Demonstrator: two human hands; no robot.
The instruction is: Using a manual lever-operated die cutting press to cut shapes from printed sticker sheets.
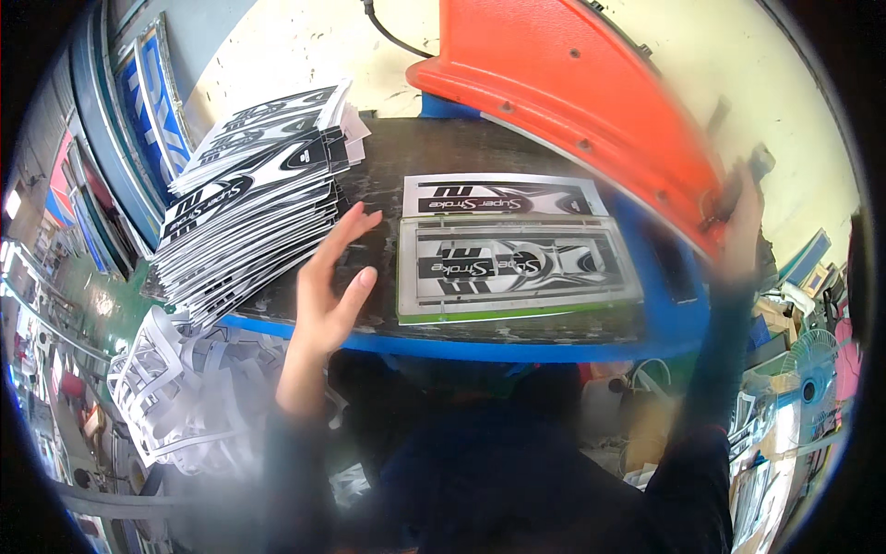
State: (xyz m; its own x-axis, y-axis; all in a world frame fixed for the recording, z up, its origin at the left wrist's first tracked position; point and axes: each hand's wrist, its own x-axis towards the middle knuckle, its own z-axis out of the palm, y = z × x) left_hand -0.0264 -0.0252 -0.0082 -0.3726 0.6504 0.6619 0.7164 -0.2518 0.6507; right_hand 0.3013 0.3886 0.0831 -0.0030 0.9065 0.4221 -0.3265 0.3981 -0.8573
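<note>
My left hand [330, 282] hovers open, fingers spread, over the dark work table [388, 166], between a tall stack of black-and-white printed sheets [254, 198] on its left and a flat die plate [517, 268] with a green edge on its right. A printed sheet lies in that plate; a second printed sheet [503, 196] lies just behind it. My right hand [738, 226] is raised and blurred at the lower end of the lifted orange press lid [591, 102], gripping a dark handle [724, 198] there.
A heap of white cut-out scrap [171, 388] lies below the table's blue front edge [461, 349] at the left. Blue framed panels [152, 102] lean at the far left. A fan [812, 369] and clutter sit at the lower right.
</note>
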